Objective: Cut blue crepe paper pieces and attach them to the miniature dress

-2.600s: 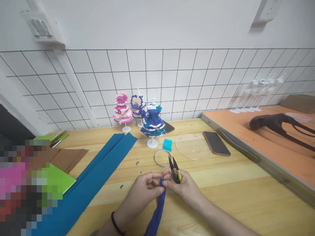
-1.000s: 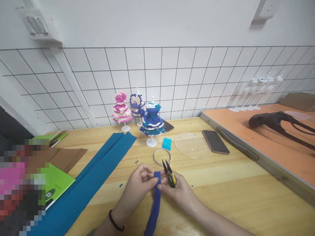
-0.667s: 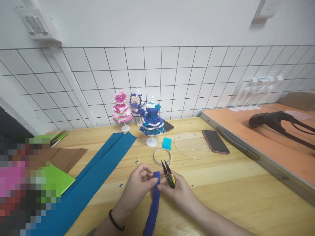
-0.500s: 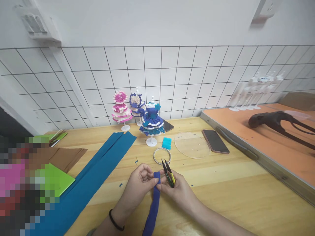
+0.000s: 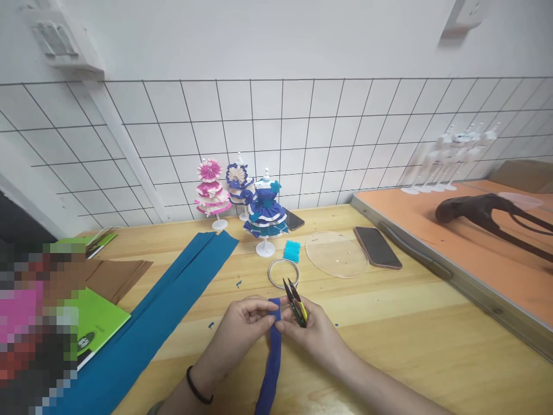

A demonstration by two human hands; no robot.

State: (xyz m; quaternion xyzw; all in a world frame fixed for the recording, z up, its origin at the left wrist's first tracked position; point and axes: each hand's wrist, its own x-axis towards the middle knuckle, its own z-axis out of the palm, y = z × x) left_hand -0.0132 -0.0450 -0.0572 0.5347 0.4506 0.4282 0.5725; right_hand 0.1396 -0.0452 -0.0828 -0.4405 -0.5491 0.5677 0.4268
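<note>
A long blue-purple paper strip [image 5: 271,369] hangs down toward the near table edge, its top end pinched between my two hands. On its left side my left hand [image 5: 246,325], with a black band at the wrist, grips the strip between thumb and fingers. My right hand [image 5: 309,331] pinches the strip's right edge with thumb and fingertip. The same hand holds small black snips [image 5: 296,302] with a yellow part, blades pointing up and apart. Just beyond the hands lies a silver ring [image 5: 283,273], and behind it a turquoise folded piece [image 5: 292,251].
Three dressed miniature stands [image 5: 265,210] stand at the back. Teal paper [image 5: 173,288], brown paper [image 5: 118,276] and a green packet [image 5: 103,323] lie left. A clear disc [image 5: 337,255] and a phone [image 5: 378,248] are right, beside a raised orange board [image 5: 415,225].
My left hand's fingers have stretched out more over the top of the strip. The strip's lower end has shifted slightly to the right. My right hand and the snips are almost unmoved.
</note>
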